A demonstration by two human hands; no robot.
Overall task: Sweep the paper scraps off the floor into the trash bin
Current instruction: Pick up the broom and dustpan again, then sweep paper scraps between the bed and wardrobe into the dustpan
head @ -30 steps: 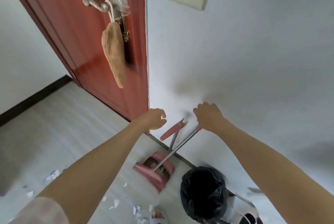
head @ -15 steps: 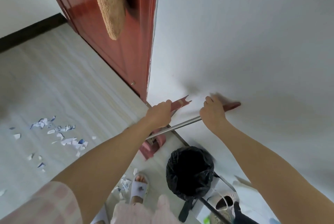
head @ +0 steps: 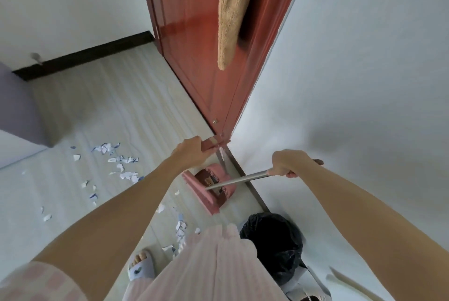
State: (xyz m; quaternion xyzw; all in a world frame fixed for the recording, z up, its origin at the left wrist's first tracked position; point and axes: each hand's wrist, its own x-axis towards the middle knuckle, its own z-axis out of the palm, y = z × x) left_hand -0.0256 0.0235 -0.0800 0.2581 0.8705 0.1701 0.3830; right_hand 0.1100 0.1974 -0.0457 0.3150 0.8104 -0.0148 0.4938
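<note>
A purple furniture edge [head: 19,106] stood at the far left of the wood-grain floor [head: 102,96]. The paper scraps [head: 121,164] lay scattered on that floor in two loose groups: one left of the left forearm, the other near the slippered foot [head: 142,267], just beside the pink trouser leg.

The left hand [head: 188,151] was curled round the pink handle end [head: 210,144] of one tool, its shaft running down towards the base of the wall. The pink broom head and dustpan [head: 209,189] sat nested together on the floor against the skirting, below the red door [head: 206,33], from whose handle a tan cloth [head: 230,16] hung.

The right hand [head: 285,165] was closed round the second tool's handle, where its metal shaft [head: 238,180] met the grip; that shaft ran down into the nested pair. Which shaft belonged to the broom and which to the dustpan could not be determined.

The trash bin [head: 272,240], lined with a black bag, stood against the white wall [head: 364,82], near the dustpan and right of the trouser leg.

Step in hand, as judged: tool pick-up; no scrap appeared collected. The next move calls for separating broom from dustpan, carrying both left to the scraps, and setting the pan lip flat on the floor.
</note>
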